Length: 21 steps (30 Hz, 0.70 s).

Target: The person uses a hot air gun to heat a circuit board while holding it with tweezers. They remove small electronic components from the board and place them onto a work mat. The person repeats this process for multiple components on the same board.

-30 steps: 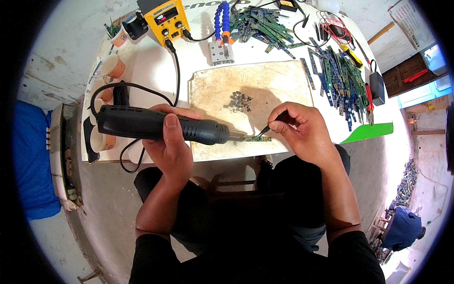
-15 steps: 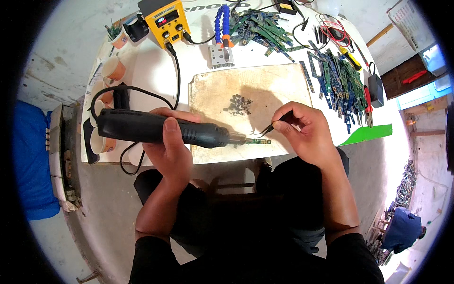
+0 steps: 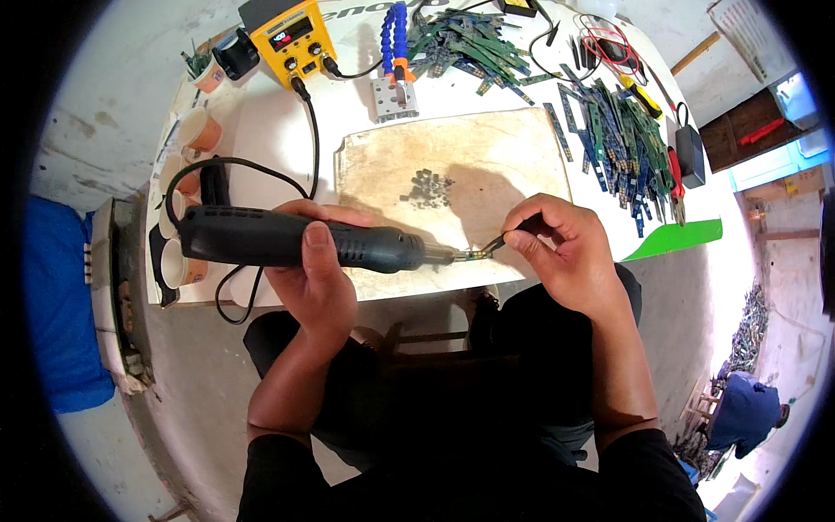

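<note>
My left hand is wrapped round a black hot air gun, its metal nozzle pointing right. Just past the nozzle tip lies a small narrow circuit board on the stained mat. Pinched in my right hand are dark tweezers, their tips down at the board; whether they grip a part of it is too small to tell. Beyond the board, a little pile of dark chips sits on the mat, partly beside my hand's shadow.
A yellow rework station stands at the far left, cabled to the gun. Paper cups line the left edge. Heaps of circuit strips and more strips lie far and right, near red-handled pliers. Another person sits at lower right.
The tweezers have come down and left onto the board, with my right hand lowering slightly. The hot air gun stays nearly where it was. The whole view has shifted a little.
</note>
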Available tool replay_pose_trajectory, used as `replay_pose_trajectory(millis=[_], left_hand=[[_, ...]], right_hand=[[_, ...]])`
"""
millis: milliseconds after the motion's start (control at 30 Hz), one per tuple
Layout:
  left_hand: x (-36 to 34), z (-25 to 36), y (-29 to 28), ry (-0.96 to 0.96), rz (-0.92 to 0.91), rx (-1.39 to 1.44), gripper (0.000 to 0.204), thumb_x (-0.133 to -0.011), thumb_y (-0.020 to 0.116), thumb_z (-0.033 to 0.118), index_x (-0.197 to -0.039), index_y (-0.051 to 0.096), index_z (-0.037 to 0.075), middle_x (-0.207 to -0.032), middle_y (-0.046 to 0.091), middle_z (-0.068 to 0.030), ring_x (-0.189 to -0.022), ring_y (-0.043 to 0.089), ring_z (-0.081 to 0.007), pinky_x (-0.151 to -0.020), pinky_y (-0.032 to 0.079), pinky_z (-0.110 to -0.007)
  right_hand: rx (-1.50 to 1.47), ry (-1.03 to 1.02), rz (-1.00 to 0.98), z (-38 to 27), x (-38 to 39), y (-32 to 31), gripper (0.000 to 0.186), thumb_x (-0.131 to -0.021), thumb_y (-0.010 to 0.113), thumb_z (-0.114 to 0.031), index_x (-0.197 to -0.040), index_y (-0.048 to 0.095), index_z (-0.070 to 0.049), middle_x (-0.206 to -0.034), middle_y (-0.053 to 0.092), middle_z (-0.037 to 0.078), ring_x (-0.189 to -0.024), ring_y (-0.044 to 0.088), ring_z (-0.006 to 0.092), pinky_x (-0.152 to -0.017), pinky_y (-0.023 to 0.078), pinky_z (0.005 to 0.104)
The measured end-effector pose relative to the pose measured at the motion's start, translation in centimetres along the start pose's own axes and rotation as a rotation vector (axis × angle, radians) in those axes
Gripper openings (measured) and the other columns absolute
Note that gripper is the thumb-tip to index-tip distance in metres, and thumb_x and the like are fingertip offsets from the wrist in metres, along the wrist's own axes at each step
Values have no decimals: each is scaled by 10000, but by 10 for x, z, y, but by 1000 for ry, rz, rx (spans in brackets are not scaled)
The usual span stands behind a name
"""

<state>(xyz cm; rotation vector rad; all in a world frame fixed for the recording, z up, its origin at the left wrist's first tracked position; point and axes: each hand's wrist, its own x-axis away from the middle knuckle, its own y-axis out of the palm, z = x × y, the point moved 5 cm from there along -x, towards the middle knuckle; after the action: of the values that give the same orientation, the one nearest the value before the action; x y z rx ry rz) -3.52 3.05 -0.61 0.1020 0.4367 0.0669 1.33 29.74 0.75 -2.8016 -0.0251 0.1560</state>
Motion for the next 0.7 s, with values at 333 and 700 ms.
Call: replay_pose_trajectory(millis=[333,700], left_hand=[[0,3,2,18,-5,24,361,-1033,513,379,-1099,472,27,-861,697,-186,-809,669,-232,-819,532,-338],[0,6,2,25,-20,25,402,-1031,520,411,-1111,467,20,-873,694,-187,-845,673,-240,-843,527,-343]], right_hand=[[43,-24,5,-1,-2,-1,65,-897,698,24,-940,664,-10,-778,646,60,-713,584,112,-677,488,269],[45,19,14,0,-2,0,60,-901,706,14,-937,665,-11,-763,640,48,-711,570,94,-668,480,258]])
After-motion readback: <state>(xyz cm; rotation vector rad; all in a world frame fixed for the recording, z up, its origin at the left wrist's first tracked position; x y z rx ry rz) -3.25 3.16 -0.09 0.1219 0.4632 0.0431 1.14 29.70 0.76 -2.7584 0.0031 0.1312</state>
